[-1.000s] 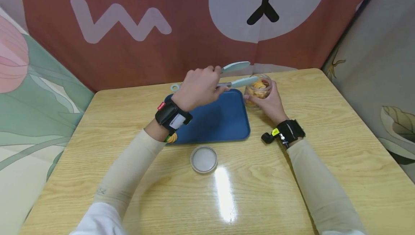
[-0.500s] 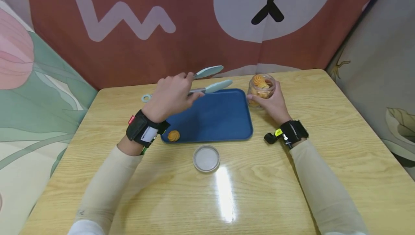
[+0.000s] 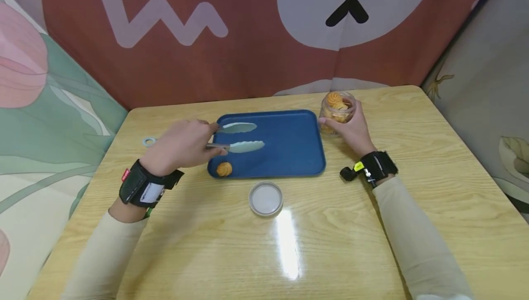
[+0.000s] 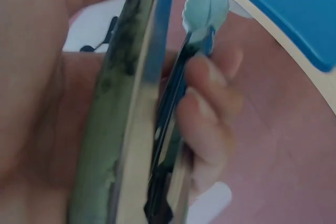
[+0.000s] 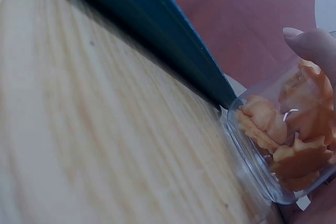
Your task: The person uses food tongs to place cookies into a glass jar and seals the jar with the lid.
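My left hand grips a pair of tongs with pale blue scalloped tips, which are spread apart with nothing between them. The tips hang over the left part of a blue tray. One swirled cookie lies in the tray's front left corner. In the left wrist view, fingers curl round the metal arms of the tongs. At the tray's right side, my right hand holds a clear jar without a lid. Several cookies fill the jar, seen close up in the right wrist view.
A round lid lies on the wooden table in front of the tray. Behind the table's far edge stands a red-brown cloth backdrop. Patterned panels rise at the left and right sides.
My left hand has carried the spread tongs leftward and down, from beside the jar to over the tray's left part. The cookie in the tray has come into full view. My right hand stays on the jar.
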### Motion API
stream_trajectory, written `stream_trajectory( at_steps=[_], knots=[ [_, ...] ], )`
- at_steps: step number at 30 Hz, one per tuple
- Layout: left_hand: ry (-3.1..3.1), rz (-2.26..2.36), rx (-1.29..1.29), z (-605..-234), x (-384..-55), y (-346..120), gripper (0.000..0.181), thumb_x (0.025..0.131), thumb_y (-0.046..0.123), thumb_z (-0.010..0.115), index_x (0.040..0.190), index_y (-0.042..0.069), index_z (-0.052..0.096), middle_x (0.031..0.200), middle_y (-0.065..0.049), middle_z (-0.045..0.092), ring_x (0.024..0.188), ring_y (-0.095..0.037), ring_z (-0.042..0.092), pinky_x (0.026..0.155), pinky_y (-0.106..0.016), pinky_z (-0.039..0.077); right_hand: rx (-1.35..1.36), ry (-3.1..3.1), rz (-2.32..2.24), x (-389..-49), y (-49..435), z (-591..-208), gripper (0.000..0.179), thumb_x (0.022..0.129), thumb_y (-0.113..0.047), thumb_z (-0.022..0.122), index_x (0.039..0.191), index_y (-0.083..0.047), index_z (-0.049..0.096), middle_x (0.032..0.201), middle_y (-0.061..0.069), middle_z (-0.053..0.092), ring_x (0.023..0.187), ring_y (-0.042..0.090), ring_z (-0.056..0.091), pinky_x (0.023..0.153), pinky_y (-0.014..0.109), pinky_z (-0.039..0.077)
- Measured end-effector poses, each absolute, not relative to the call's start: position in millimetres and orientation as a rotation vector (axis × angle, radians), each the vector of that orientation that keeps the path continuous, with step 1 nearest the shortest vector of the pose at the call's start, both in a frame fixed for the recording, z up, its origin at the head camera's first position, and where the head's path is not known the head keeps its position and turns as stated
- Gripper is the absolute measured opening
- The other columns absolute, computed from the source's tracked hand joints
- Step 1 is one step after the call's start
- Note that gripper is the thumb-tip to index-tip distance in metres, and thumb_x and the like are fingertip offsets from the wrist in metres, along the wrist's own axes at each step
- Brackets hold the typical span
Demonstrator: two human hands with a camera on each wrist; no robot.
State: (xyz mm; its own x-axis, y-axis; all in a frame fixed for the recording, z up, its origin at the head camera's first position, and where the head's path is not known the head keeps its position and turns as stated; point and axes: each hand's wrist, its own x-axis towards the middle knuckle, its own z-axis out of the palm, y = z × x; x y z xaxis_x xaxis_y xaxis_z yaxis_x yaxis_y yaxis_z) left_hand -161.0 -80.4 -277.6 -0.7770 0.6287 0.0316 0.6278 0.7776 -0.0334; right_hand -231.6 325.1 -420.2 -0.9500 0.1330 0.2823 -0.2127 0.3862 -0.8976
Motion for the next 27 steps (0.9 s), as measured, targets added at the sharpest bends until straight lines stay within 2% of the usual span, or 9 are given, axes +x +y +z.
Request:
stream_trajectory(
  at_steps=[3,8,17,21,24,27],
  knots=[
    [-2.967,0.055,-1.02,-280,-157,-97,0.043,0.083,0.042,0.069,0.103,0.005,0.064,0.07,-0.002,0.062,0.056,-0.013,0.054,0.052,-0.035,0.048,0.069,-2.337,1.584,-231,325,-419,0.092,0.07,-0.041,0.081,0.141,-0.027,0.024,0.134,0.006,0.038,0.115,0.016,0.041,0.095,0.043,0.036],
    [-3.05,0.055,-0.977,-284,-147,-121,0.033,0.082,0.039,0.071,0.09,0.008,0.061,0.063,0.0,0.054,0.05,-0.014,0.047,0.043,-0.032,0.039,0.088,-2.326,1.598,-231,324,-419,0.091,0.07,-0.039,0.081,0.141,-0.027,0.025,0.135,0.005,0.037,0.115,0.016,0.041,0.095,0.043,0.035],
    [-3.222,0.038,-0.846,-292,-134,-139,0.035,0.08,0.049,0.07,0.079,0.016,0.059,0.058,0.003,0.046,0.049,-0.012,0.043,0.042,-0.029,0.034,0.083,-2.337,1.58,-232,325,-420,0.091,0.071,-0.041,0.08,0.141,-0.029,0.023,0.136,0.004,0.035,0.114,0.015,0.04,0.094,0.043,0.036],
    [-3.26,0.005,-0.829,-295,-133,-142,0.034,0.08,0.048,0.07,0.076,0.017,0.058,0.057,0.004,0.044,0.048,-0.011,0.042,0.042,-0.028,0.033,0.079,-2.333,1.591,-232,326,-421,0.092,0.07,-0.04,0.081,0.141,-0.028,0.024,0.136,0.004,0.036,0.115,0.015,0.04,0.094,0.043,0.036],
    [-3.271,0.002,-0.836,-295,-132,-144,0.032,0.08,0.045,0.071,0.077,0.016,0.058,0.057,0.004,0.043,0.047,-0.011,0.041,0.043,-0.029,0.033,0.075,-2.332,1.595,-232,326,-422,0.091,0.07,-0.04,0.081,0.14,-0.027,0.025,0.135,0.005,0.037,0.114,0.015,0.041,0.094,0.042,0.036],
    [-3.273,0.017,-0.844,-294,-133,-145,0.029,0.081,0.041,0.072,0.086,0.014,0.062,0.059,0.003,0.047,0.048,-0.012,0.043,0.043,-0.029,0.035,0.079,-2.328,1.591,-232,326,-421,0.091,0.07,-0.04,0.081,0.14,-0.027,0.026,0.133,0.006,0.038,0.113,0.015,0.042,0.093,0.042,0.037]
  ],
)
